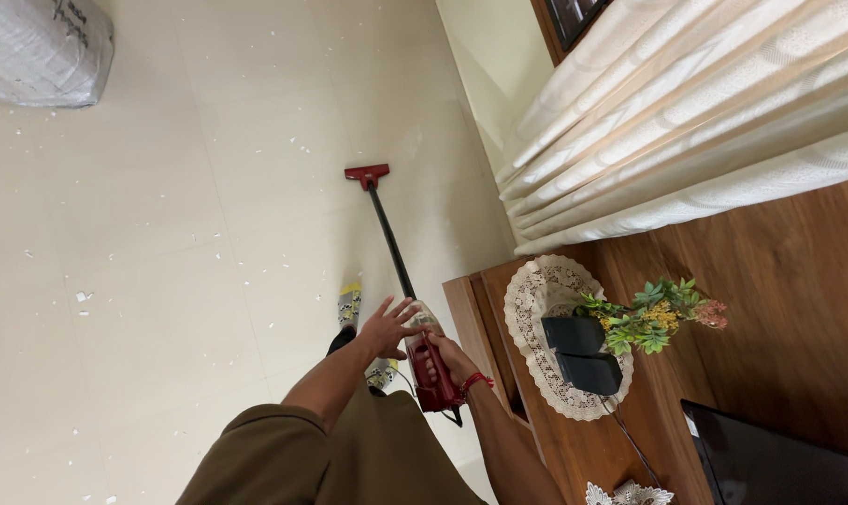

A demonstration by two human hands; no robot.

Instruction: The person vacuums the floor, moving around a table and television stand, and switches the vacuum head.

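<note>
Head view: right hand (449, 360) wrapped round handle of red stick vacuum (431, 372), held just beside wooden cabinet (574, 440). Left hand (387, 327) open, fingers spread, resting on top of vacuum body right next to right hand. Black tube running fwd from both hands to red floor head (367, 175), down on pale tiled floor (162, 234) w/ scattered white bits.

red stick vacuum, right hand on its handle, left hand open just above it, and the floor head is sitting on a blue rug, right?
Not quite. The head view shows the vacuum's floor head on bare cream floor tiles, not a blue rug. The rest holds: right hand grips the handle, left hand open above the vacuum.
</note>
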